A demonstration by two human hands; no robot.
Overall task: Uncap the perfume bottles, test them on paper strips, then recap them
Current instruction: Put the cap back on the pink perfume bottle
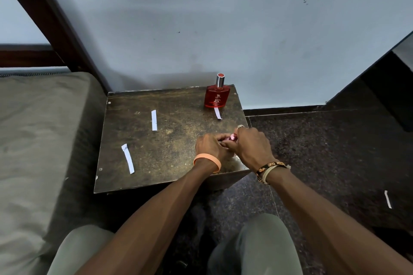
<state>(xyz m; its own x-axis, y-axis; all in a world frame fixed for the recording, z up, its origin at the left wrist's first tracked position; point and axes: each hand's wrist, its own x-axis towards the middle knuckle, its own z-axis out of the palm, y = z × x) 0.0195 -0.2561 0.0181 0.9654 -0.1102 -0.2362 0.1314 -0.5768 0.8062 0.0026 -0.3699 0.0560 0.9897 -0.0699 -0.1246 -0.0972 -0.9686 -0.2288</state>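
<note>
Desk [169, 169], dark and worn. Red perfume bottle [217, 96] upright at the far right corner, cap on, first paper strip [218, 113] just in front. Second strip [154, 120] mid-left, third strip [127, 158] near-left. At the near right edge, left hand [210, 146] and right hand [253, 148] touch, the fingers of both curled round a small pink item [233, 137], mostly hidden. Fourth strip [388, 199] on the floor [312, 140].

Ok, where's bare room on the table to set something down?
Free: mid table, between the centre strip and the strip by the red bottle; the front edge between the left strip and the left hand. Crowded: the front right corner, where left and right hand grip a small pink thing, and the far right corner.
</note>
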